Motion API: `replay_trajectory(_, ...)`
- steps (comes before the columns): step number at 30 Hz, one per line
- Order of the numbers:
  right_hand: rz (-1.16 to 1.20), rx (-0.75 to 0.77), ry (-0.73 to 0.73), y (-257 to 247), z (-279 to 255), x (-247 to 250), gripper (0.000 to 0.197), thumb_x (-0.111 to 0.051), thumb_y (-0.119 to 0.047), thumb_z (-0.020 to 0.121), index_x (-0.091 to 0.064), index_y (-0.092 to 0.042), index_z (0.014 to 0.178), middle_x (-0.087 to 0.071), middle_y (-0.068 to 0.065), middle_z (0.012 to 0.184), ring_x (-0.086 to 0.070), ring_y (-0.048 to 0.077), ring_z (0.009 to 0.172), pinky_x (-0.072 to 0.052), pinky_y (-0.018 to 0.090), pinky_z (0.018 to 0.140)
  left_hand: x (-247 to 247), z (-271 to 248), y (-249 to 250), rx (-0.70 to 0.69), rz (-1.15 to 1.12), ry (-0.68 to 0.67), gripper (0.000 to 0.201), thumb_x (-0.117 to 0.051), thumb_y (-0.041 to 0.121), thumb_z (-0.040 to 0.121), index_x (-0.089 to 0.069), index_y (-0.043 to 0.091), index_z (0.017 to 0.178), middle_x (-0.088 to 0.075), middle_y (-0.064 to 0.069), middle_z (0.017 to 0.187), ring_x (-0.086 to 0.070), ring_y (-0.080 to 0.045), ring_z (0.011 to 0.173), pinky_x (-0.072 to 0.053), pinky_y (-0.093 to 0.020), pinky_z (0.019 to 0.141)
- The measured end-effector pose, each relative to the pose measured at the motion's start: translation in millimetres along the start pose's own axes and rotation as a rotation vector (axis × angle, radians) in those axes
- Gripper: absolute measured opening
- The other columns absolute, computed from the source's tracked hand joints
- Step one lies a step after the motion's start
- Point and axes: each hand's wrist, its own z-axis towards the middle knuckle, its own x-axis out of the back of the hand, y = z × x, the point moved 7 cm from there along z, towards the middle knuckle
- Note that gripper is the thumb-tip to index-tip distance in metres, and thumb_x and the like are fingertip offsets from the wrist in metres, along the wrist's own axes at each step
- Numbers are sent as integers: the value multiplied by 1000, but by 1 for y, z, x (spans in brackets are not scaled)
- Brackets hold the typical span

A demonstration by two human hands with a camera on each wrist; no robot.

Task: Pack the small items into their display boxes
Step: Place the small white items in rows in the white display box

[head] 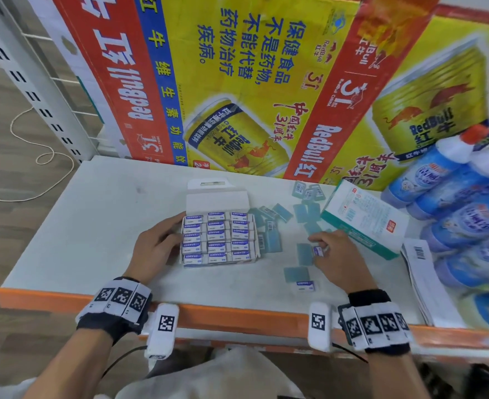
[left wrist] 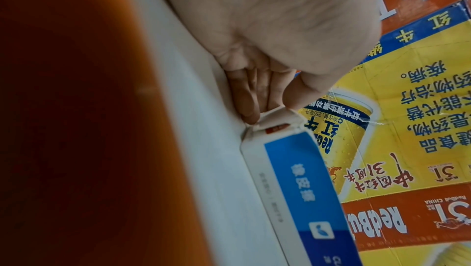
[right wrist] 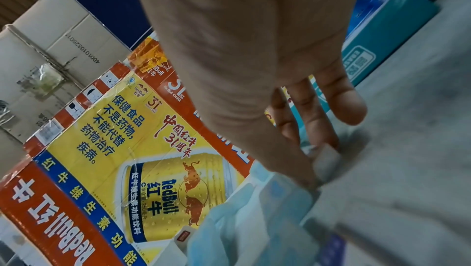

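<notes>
An open white display box [head: 219, 239] sits mid-shelf, filled with rows of white-and-blue erasers, its lid [head: 217, 198] folded back. My left hand [head: 177, 226] holds the box's left wall. In the left wrist view, its thumb and fingers [left wrist: 248, 107] pinch the box's [left wrist: 305, 179] corner flap. To the right, my right hand [head: 319, 249] pinches one small white-and-blue eraser [head: 318, 251] just above the shelf. That eraser [right wrist: 327, 159] shows blurred between thumb and fingertips in the right wrist view. Several loose blue erasers [head: 303, 253] lie scattered around the right hand. Another white-and-blue one [head: 305, 285] lies near the front edge.
A white-and-teal box [head: 364, 217] lies tilted at the right, with blue bottles [head: 453, 197] and a stack of paper [head: 422, 272] beyond it. Red Bull cartons [head: 237, 82] wall off the back. The white shelf [head: 93, 226] ends in an orange front edge [head: 237, 315].
</notes>
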Motion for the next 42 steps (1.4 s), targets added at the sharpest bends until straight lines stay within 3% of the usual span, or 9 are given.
replay_trajectory(5, 34, -28, 14, -1, -5, -4, 40, -66, -2, 75, -61, -18, 111, -46, 5, 106, -52, 16, 86, -42, 25, 87, 1, 0, 1, 17, 3, 17, 42, -49, 29, 76, -62, 58, 103, -71, 16, 91, -64, -16, 83, -52, -46, 80)
replay_trajectory(9, 200, -47, 116, -2, -7, 6, 27, -66, -5, 75, -54, -20, 93, -54, -6, 89, -52, 12, 76, -38, 21, 65, 1, 0, 2, 29, -2, 27, 41, -49, 27, 75, -65, 51, 104, -72, 11, 92, -66, -21, 88, -53, -48, 82)
replay_trajectory(13, 341, -25, 193, -13, -7, 12, 26, -71, -10, 74, -51, -21, 86, -56, -7, 81, -53, 6, 66, -38, 13, 56, 2, -1, 3, 44, -19, 34, 40, -50, 27, 75, -66, 52, 100, -73, 8, 88, -66, -27, 85, -55, -51, 77)
replay_trajectory(15, 391, -2, 189, -23, -6, 12, 26, -72, -13, 76, -52, -23, 89, -56, -7, 84, -52, 4, 66, -40, 15, 60, 3, -1, 4, 39, -18, 33, 38, -49, 28, 75, -66, 50, 101, -73, 8, 89, -66, -26, 84, -55, -51, 78)
replay_trajectory(20, 448, 116, 112, -63, -9, 4, 11, -64, -13, 84, -57, -18, 90, -61, 6, 88, -59, 21, 70, -45, 27, 65, 3, -2, 5, 30, -16, 28, 36, -50, 29, 76, -64, 50, 102, -72, 4, 84, -65, -29, 76, -55, -50, 70)
replay_trajectory(27, 442, 189, 14, -116, -14, -21, 10, -64, -7, 83, -60, -13, 90, -64, 4, 98, -64, 23, 85, -54, 42, 76, 2, -2, 5, 12, -4, -2, 38, -48, 28, 77, -60, 54, 102, -71, 5, 81, -66, -20, 70, -58, -42, 66)
replay_trajectory(33, 471, 137, -37, -135, -17, -44, 21, -74, -12, 77, -61, -21, 91, -68, -2, 96, -67, 10, 83, -56, 31, 80, 2, 0, 4, -2, 25, -42, 42, -45, 28, 78, -61, 40, 115, -70, 2, 102, -66, -18, 85, -55, -44, 82)
replay_trajectory(38, 289, 271, -8, -149, -18, -49, 19, -74, -19, 78, -65, -23, 94, -43, -18, 89, -50, -11, 81, -38, 1, 72, 1, 1, 5, -38, 50, -50, 46, -46, 27, 79, -60, 32, 122, -69, 2, 107, -65, -17, 88, -53, -42, 83)
replay_trajectory(42, 228, 268, -47, -151, -13, -59, 18, -71, -19, 80, -65, -18, 97, -40, -11, 90, -48, -7, 81, -37, 2, 73, 2, 1, 5, -53, 44, -31, 47, -45, 26, 79, -59, 28, 124, -69, 0, 106, -64, -19, 83, -54, -44, 79)
